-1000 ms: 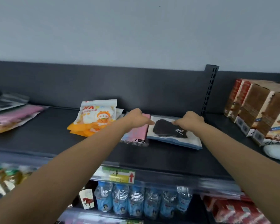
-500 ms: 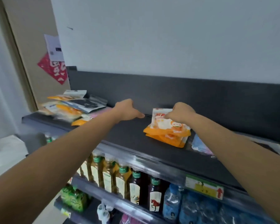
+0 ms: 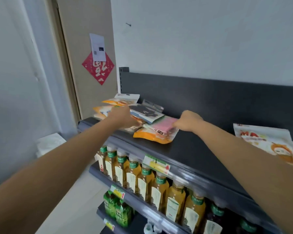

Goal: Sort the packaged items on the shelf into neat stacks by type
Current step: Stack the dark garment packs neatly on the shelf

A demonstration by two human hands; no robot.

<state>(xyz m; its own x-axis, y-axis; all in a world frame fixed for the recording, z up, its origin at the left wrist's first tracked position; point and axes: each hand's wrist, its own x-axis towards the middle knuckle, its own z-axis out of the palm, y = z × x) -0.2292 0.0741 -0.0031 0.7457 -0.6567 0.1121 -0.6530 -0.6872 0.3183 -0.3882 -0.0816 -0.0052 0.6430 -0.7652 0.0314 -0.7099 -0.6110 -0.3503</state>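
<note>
The dark grey metal shelf [image 3: 193, 149] carries a loose pile of packaged items at its left end. The left hand [image 3: 123, 119] reaches into this pile with its back up. Its fingers are hidden among the packets, so I cannot tell whether they are spread or gripping something.

The right hand [image 3: 189, 121] has its fingers curled and pinches the right edge of a flat pink packet in clear wrap [image 3: 162, 127]. That packet lies on top of an orange-yellow plastic pouch [image 3: 150, 138] near the shelf's front edge. Just behind the pink packet, a clear packet holding a black item [image 3: 145, 113] overlaps the pile, with more orange and white pouches stacked unevenly beyond the left hand.

Well apart to the right, partly behind the right forearm, lies a white pouch with an orange cartoon figure [image 3: 267, 141].

On the tier below stand tall bottles of amber drink with green caps [image 3: 142, 179]. A red diamond-shaped paper decoration [image 3: 98, 70] hangs on the beige wall to the left.
</note>
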